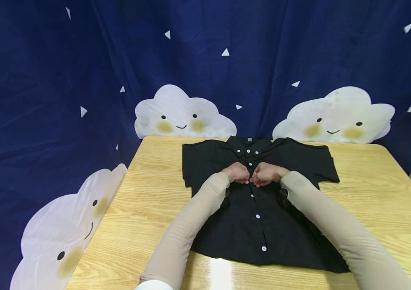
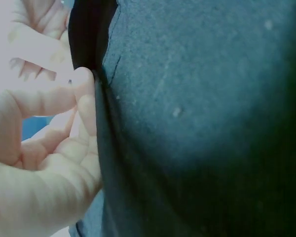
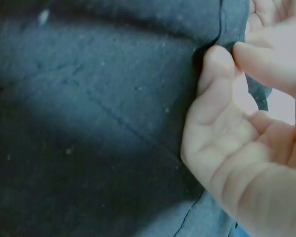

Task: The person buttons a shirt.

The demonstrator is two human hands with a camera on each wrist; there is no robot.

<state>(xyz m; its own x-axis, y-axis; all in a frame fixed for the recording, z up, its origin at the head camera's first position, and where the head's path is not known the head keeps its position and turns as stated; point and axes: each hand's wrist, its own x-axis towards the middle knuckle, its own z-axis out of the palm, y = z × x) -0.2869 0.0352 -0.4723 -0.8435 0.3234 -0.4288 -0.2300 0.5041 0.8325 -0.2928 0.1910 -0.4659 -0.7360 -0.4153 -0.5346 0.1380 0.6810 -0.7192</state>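
Observation:
A black short-sleeved shirt [image 1: 227, 231] lies front side up, its collar towards the far edge. White buttons run down its front placket. My left hand [image 1: 239, 173] and right hand [image 1: 266, 174] meet at the placket, just below the second button [image 1: 250, 164]. In the left wrist view my left hand [image 2: 44, 163] pinches the shirt's front edge between thumb and finger. The right wrist view shows my right hand [image 3: 246, 143] pinching the cloth from the other side. The fingers hide whatever button or buttonhole lies between them.
The shirt rests on a wooden table [image 1: 147, 193] with rounded far corners. Behind and to the left hangs a dark blue curtain [image 1: 198, 40] with smiling white clouds [image 1: 187, 108]. Lower buttons [image 1: 257, 216] continue along the placket towards the hem.

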